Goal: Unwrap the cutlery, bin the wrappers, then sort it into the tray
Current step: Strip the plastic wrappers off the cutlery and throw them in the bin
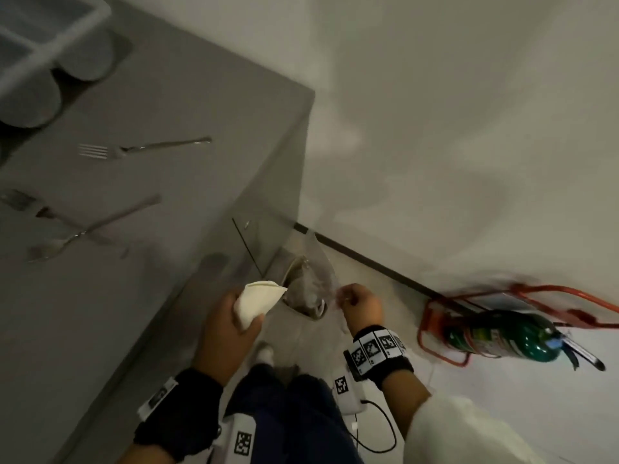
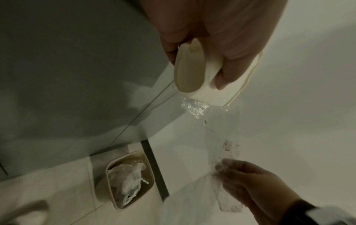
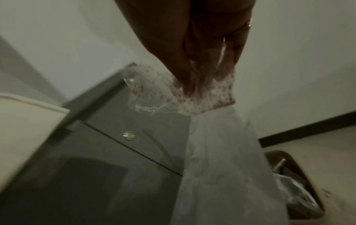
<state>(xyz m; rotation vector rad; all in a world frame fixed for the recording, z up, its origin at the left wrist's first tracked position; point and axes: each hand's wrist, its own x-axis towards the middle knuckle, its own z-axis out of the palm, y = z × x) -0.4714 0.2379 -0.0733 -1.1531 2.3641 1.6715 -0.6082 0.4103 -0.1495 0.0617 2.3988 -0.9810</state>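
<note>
My left hand (image 1: 248, 316) grips a folded white napkin (image 1: 259, 301) beside the grey table's edge. My right hand (image 1: 348, 298) pinches a clear plastic wrapper (image 1: 321, 262) with pink print, held over the beige bin (image 1: 316, 315) on the floor. The left wrist view has the napkin (image 2: 202, 91) in my curled fingers, the wrapper (image 2: 221, 137) stretching down to my right hand (image 2: 231, 170), and the bin (image 2: 115, 164) holding crumpled wrappers. In the right wrist view my fingertips (image 3: 185, 85) pinch the wrapper (image 3: 154, 94). Three bare forks (image 1: 144, 149) (image 1: 33, 205) (image 1: 83, 232) lie on the table.
The cutlery tray (image 1: 50, 45) sits at the table's far left corner (image 1: 201, 112). A green fire extinguisher in a red stand (image 1: 502, 336) is by the wall on the right. A dark skirting strip (image 1: 368, 259) runs along the floor behind the bin.
</note>
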